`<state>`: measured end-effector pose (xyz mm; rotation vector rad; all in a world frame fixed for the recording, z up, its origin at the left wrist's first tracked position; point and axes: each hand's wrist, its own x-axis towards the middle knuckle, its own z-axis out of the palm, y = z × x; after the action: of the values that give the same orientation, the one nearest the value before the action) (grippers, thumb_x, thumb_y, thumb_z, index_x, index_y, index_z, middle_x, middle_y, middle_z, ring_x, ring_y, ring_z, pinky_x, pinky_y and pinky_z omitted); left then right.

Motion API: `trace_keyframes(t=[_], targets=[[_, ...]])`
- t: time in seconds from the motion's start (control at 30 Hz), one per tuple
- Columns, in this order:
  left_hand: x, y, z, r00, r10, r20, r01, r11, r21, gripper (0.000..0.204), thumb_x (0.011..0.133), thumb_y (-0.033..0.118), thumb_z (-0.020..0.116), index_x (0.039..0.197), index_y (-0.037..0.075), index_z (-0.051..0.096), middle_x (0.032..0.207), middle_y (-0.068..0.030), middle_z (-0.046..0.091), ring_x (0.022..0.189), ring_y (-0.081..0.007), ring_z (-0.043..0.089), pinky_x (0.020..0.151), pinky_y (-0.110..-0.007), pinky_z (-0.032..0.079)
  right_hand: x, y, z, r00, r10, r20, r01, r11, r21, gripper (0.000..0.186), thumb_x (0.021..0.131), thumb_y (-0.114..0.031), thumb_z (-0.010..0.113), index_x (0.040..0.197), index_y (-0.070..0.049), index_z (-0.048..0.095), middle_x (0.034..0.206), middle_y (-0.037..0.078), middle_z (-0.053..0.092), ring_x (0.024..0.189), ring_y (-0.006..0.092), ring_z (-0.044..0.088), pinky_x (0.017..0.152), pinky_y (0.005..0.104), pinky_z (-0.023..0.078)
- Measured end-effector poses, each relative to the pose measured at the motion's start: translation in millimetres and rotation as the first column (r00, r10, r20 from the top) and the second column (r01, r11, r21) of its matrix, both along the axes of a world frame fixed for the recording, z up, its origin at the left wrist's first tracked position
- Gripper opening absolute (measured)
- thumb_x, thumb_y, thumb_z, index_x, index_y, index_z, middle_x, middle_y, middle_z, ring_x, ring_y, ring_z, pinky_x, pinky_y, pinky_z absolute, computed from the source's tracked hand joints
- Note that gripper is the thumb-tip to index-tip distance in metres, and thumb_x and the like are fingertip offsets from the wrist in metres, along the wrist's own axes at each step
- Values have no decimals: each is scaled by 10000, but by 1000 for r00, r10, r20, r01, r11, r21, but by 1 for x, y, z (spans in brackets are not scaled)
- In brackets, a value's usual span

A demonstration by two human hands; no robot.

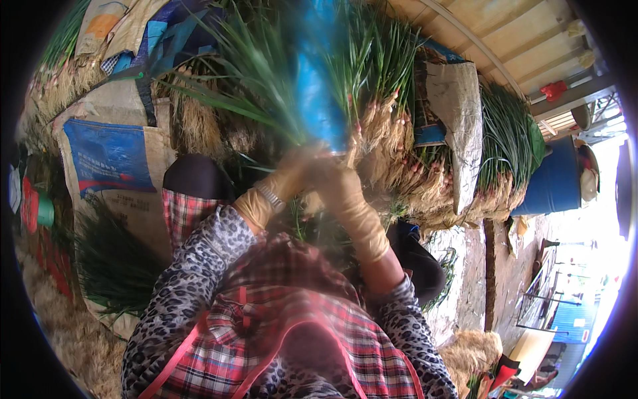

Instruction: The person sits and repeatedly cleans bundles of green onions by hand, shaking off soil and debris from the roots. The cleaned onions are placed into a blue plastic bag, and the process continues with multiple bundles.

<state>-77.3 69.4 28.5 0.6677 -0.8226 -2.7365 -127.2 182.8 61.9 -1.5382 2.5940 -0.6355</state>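
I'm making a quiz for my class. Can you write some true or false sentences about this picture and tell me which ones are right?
The left hand and right hand, in smooth tan gloves, are close together. True.
The silver-coloured wristband is on the right arm. False: the wristband is on the left arm.
The green, long-leaved plants have pale, stringy roots. True.
The blue, rounded barrel is on the picture's left. False: the barrel is on the right.
The grey sleeves have black spots. True.

This seems a vegetable work shed: there are piled green onions (385, 126), sacks (109, 159), a barrel (553, 178) and corrugated sheeting (515, 40).
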Motion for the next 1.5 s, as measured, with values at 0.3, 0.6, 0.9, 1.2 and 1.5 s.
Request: trace_keyframes(t=[0.3,0.6,0.9,1.2,1.5], targets=[[-8,-9,-21,983,-45,176,62,994,-91,308,978,303,519,940,3,575,795,-136,679,550,-106,551,472,-212,426,35,36,4,990,-28,-137,-5,972,-234,143,765,-33,640,898,-85,647,888,89,645,701,241,646,586,330,534],[-3,-16,-19,982,20,187,3,992,-123,336,979,307,508,913,-13,587,763,-175,676,477,-114,471,422,-229,407,37,70,71,873,-224,432,405,826,-392,86,814,7,631,846,-56,682,750,36,670,658,92,631,544,199,499],[-11,-4,-42,993,83,83,-74,991,-109,333,961,285,546,813,-10,583,703,-179,648,606,-246,639,549,-289,499,51,103,28,999,-11,-50,8,999,-46,257,772,-52,634,1022,-80,683,923,108,670,877,270,651,769,350,530],[-3,10,0,990,123,74,-113,986,-120,394,976,323,517,730,18,559,650,-133,612,515,-174,529,499,-268,446,24,17,-62,904,-262,-338,297,953,56,80,821,-214,620,807,-135,627,740,82,632,620,253,643,550,340,507],[-5,-3,-7,995,81,57,-80,996,-25,341,954,324,560,819,14,520,688,-194,643,557,-226,613,467,-254,440,43,121,47,961,76,-267,-12,973,232,75,736,15,663,784,-18,615,839,57,649,761,158,621,662,249,510]])
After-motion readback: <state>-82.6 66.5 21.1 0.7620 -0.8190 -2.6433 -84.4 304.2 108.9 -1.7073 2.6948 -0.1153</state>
